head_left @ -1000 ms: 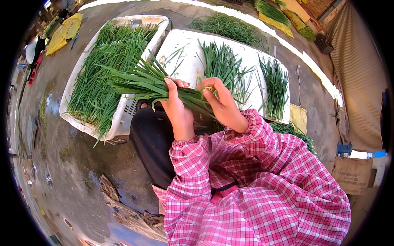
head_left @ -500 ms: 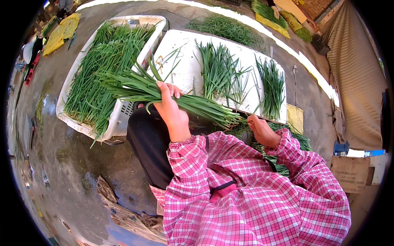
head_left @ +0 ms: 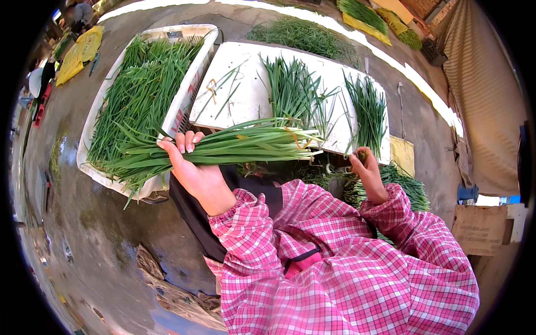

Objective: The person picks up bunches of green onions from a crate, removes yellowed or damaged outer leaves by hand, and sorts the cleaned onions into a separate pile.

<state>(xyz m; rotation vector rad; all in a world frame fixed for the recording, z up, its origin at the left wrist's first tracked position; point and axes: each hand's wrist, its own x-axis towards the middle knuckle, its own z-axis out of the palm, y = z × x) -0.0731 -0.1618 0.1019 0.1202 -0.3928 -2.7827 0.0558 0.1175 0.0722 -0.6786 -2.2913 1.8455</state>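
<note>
My left hand [head_left: 192, 177] is closed around a bunch of garlic chives [head_left: 245, 146], held level in front of me. Its leaf tips point left over the crate rim; the pale stem ends point right. A thin orange-brown strand lies across the bunch near those ends. To the right of the stems, my right hand [head_left: 371, 177] is apart from the bunch, its thumb and fingers pinched together. Something small and dark green shows at its fingertips, too small to name. Beyond both hands, a white board [head_left: 254, 84] carries a middle pile of chives [head_left: 290, 86] and another bunch [head_left: 367, 111] at its right end.
A white plastic crate [head_left: 209, 47] full of chives [head_left: 148, 84] stands at the left. More greens lie on the floor behind the board [head_left: 301, 39] and beside my right forearm [head_left: 405, 187]. A cardboard box [head_left: 477, 230] sits at the right. Another person [head_left: 39, 81] is at the far left.
My left hand has moved left and down, bringing the bunch from a slant to nearly level. The stem ends have come away from my right hand, which has shifted slightly right.
</note>
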